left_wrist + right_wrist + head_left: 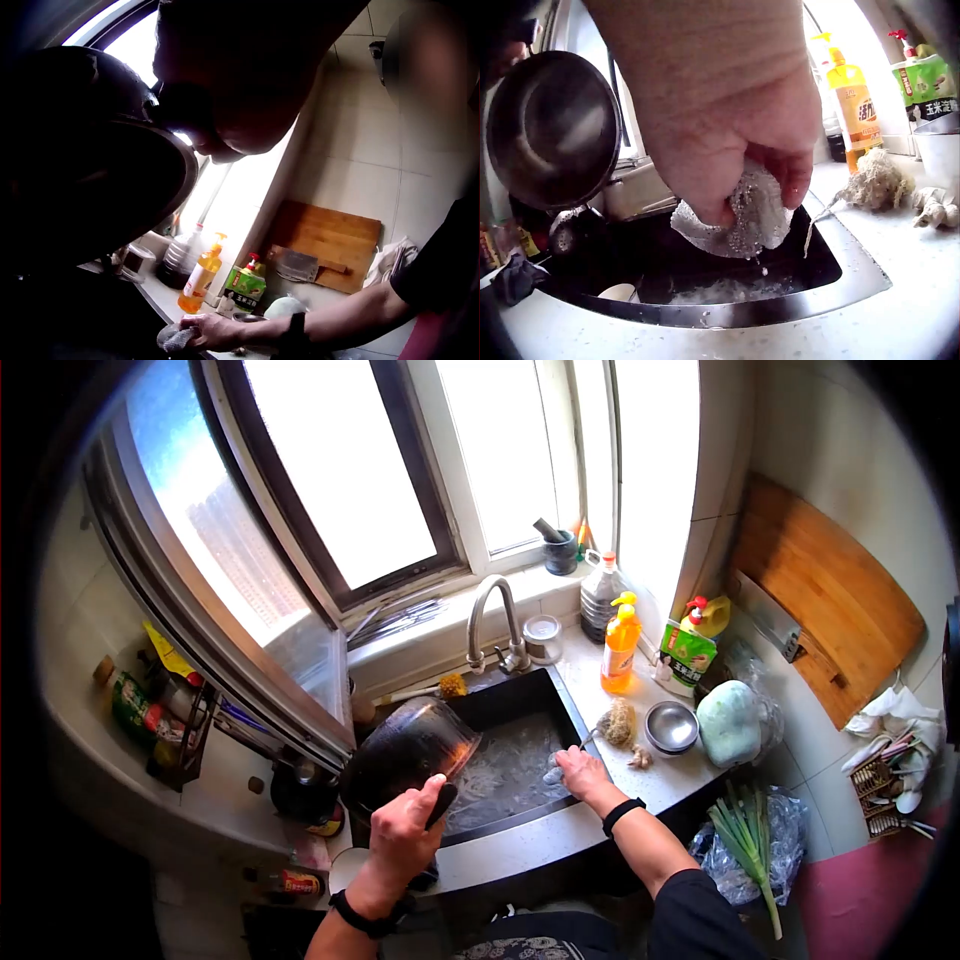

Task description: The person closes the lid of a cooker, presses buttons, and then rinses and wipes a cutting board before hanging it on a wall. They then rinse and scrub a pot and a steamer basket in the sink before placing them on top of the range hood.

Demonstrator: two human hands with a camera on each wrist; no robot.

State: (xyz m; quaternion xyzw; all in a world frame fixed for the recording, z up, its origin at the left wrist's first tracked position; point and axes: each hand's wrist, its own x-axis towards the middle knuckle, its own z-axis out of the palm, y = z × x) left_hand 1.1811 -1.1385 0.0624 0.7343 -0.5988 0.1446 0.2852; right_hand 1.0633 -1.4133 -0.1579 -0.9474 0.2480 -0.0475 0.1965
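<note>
My left hand (402,832) grips the black handle (440,807) of a dark frying pan (415,738). The pan is raised and tilted over the left side of the sink, its wet, scorched outer side catching the light in the head view. Its dark inside faces the right wrist camera. Over the sink's right edge, my right hand (583,772) pinches a grey mesh scrubbing cloth (742,214), bunched between thumb and fingers. Water drips from the cloth. Below, the black sink (538,695) holds shallow, sudsy water.
A curved faucet (492,610) rises behind the sink. Along the right counter stand an orange soap bottle (620,650), a metal bowl (671,727), a dried loofah-like clump (616,722) and a pale green melon (730,722). An open window sash (240,570) reaches in at left.
</note>
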